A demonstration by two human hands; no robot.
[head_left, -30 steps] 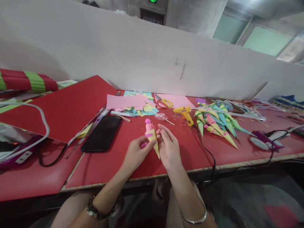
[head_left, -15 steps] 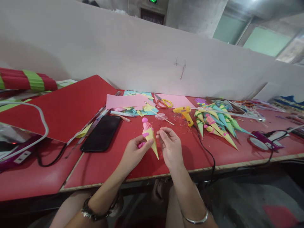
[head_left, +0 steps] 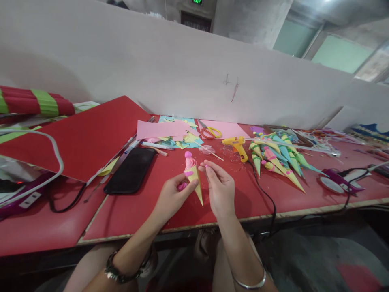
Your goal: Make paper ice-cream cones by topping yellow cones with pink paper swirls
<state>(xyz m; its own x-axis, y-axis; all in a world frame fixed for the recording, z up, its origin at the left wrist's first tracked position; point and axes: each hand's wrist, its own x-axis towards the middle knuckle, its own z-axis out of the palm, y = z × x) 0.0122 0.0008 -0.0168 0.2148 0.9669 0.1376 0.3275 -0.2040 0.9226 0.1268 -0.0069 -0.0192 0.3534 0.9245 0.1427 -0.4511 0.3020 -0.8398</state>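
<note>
My left hand (head_left: 174, 194) is closed around a small yellow paper cone (head_left: 197, 190), topped by a pink ice-cream swirl (head_left: 191, 163) and a pink ball (head_left: 188, 154). The cone points down and slightly right. A darker pink strip crosses its rim. Tucked in the same hand is a lump of bright pink clay (head_left: 181, 186), partly covered by the fingers. Just right of the cone, apart from it, my right hand (head_left: 221, 187) pinches a tiny pink bit of clay (head_left: 207, 166) between thumb and fingertips.
A black phone (head_left: 130, 171) lies left of my hands. Beyond are paper scraps (head_left: 179, 140), scissors (head_left: 209, 130) and a yellow glue gun (head_left: 237, 146) with its cord (head_left: 263, 188) trailing over the table edge. Several paper cones (head_left: 278, 154) are piled at right. A white partition (head_left: 188, 77) stands behind.
Both hands have shifted a little, and the cone stands slightly more upright. The pink bit in my right fingertips now shows, after being mostly hidden.
</note>
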